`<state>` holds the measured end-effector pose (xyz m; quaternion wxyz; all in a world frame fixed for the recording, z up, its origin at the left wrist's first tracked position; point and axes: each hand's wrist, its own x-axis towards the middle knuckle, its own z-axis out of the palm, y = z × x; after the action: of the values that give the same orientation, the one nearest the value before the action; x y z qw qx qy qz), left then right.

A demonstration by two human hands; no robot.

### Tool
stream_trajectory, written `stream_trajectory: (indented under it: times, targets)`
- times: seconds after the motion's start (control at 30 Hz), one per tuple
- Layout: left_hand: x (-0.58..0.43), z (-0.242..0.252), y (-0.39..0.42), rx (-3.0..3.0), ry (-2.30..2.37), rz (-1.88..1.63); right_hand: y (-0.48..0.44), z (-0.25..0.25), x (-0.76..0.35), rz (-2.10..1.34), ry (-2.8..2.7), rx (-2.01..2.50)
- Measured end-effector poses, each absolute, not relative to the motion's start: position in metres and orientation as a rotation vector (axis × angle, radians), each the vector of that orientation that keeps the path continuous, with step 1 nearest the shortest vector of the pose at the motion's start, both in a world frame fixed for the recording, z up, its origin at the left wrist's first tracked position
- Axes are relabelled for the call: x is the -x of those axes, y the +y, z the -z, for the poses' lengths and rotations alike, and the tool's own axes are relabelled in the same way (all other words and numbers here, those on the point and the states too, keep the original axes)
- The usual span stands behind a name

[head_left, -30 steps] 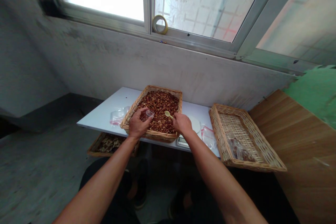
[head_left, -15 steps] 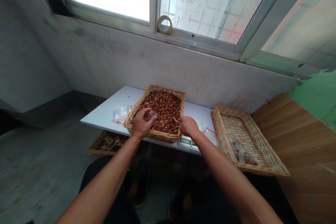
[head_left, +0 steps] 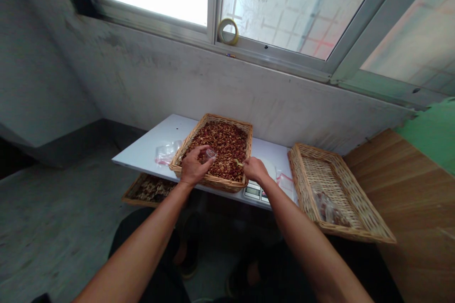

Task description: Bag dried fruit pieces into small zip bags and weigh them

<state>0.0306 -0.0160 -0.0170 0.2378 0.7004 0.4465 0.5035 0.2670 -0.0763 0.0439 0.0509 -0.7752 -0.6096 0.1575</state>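
Over the wicker basket (head_left: 223, 184) of dried red pieces (head_left: 220, 142), your left hand (head_left: 192, 166) grips a clear plastic cup (head_left: 211, 154), your right hand (head_left: 255, 170) pinches a small spoon (head_left: 239, 163).

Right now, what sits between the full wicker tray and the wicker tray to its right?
Head view: a digital scale, a white round disc and a clear plastic bag, all on the white table.

One left hand (head_left: 192, 166), one right hand (head_left: 256, 170), three wicker baskets (head_left: 227, 184), one digital scale (head_left: 252, 191)
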Motion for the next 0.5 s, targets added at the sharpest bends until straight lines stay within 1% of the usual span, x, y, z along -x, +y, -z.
stream_trajectory:
  times: [0.5]
  targets:
    - [-0.029, 0.017, -0.016, -1.903, 1.184, -1.338, -0.052, -0.038, -0.245, -0.656, -1.591, 2.363]
